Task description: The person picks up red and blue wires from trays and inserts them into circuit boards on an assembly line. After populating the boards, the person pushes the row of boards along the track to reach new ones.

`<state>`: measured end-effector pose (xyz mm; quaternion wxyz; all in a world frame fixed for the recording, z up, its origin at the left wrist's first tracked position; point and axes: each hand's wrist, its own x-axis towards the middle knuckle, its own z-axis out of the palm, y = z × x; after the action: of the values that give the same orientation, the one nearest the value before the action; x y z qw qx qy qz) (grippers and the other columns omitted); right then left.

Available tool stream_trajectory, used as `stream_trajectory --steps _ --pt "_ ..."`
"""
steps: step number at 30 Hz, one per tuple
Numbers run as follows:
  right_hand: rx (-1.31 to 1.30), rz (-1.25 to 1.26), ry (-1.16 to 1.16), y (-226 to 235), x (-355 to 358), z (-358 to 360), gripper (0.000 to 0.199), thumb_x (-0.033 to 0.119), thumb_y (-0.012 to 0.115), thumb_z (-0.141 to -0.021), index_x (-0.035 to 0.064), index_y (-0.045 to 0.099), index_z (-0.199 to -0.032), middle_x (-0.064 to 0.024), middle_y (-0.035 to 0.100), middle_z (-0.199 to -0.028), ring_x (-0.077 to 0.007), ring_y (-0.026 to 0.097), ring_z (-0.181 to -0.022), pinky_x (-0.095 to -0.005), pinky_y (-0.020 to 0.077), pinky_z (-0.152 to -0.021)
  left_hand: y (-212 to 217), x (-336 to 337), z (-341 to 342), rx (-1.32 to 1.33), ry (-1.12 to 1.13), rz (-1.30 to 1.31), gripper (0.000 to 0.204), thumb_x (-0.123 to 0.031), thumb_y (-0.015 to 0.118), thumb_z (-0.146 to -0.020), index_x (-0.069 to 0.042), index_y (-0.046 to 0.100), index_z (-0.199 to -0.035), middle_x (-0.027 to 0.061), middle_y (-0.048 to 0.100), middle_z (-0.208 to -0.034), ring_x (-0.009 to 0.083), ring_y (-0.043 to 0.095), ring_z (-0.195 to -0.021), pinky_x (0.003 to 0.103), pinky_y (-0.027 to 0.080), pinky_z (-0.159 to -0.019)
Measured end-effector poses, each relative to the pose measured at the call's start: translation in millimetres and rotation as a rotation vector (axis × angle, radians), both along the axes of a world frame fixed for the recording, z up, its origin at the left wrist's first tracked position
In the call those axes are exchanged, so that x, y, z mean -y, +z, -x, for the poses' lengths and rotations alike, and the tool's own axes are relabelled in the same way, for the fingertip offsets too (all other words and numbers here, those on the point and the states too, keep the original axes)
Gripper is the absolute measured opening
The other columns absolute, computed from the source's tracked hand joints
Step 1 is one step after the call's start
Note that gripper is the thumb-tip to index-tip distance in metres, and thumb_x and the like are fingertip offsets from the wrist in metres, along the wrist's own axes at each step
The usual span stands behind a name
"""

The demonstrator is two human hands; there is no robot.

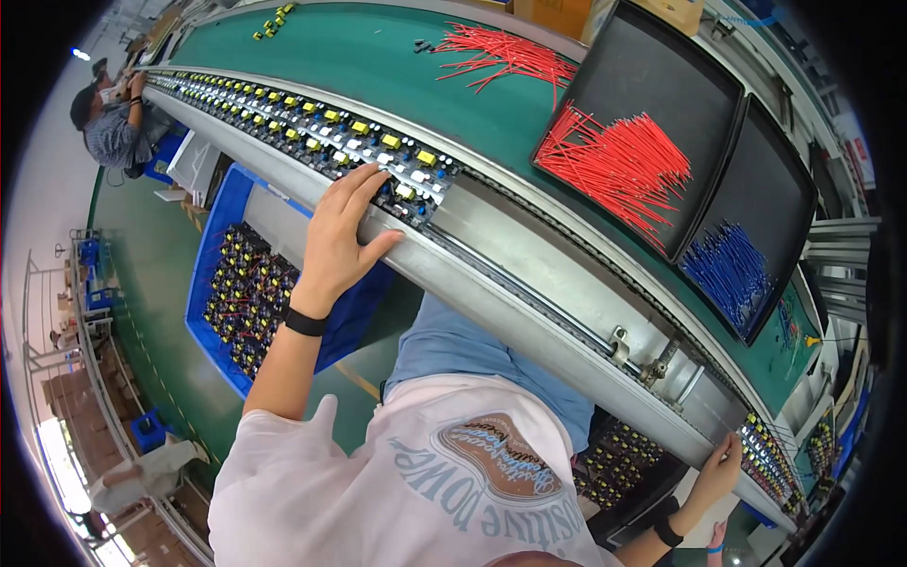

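My left hand [342,231] lies with its fingers spread over the conveyor's front rail [453,274]. Its fingertips touch the end of a long row of circuit boards [312,132] carrying yellow, white and blue parts. Far to the right, my right hand [718,472] is at the same rail, its fingers bent and drawn together. Another board panel [763,454] lies right beside those fingertips; whether they grip its edge is hidden. Between my hands run the bare metal channel [539,246] and its chain.
Beyond the channel, a green work surface [378,47] bears loose red wires [501,52]. Black trays hold red wires [628,165] and blue wires [726,269]. A blue bin [213,283] of finished-looking boards stands below my left arm. A person [113,128] works at the far left.
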<state>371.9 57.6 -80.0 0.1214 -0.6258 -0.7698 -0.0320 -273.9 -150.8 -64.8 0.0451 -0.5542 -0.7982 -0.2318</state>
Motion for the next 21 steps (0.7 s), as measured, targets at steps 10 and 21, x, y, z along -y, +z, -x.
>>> stream_trajectory --steps 10,21 --pt "-0.337 0.080 0.491 89.5 -54.3 200.7 0.012 0.005 0.071 -0.095 0.0040 0.073 -0.107 -0.0105 0.072 -0.094 -0.0193 0.066 -0.070 -0.0290 0.0497 -0.062 12.4 -17.9 -52.0 -0.025 -0.159 0.050 0.065 -0.029 0.074 -0.085 -0.003 0.057 -0.143 0.0174 0.059 -0.146 0.0392 0.056 -0.132 0.048 0.043 -0.111" --pt "0.008 0.172 0.626 82.2 -135.8 257.7 0.013 0.010 0.076 -0.086 0.0041 0.070 -0.096 -0.0088 0.068 -0.088 -0.0261 0.068 -0.076 -0.0357 0.0535 -0.070 14.4 -55.0 -124.2 0.075 -0.503 0.082 0.073 -0.049 0.078 -0.082 -0.004 0.062 -0.137 0.0159 0.064 -0.137 0.0344 0.064 -0.123 0.046 0.049 -0.104"
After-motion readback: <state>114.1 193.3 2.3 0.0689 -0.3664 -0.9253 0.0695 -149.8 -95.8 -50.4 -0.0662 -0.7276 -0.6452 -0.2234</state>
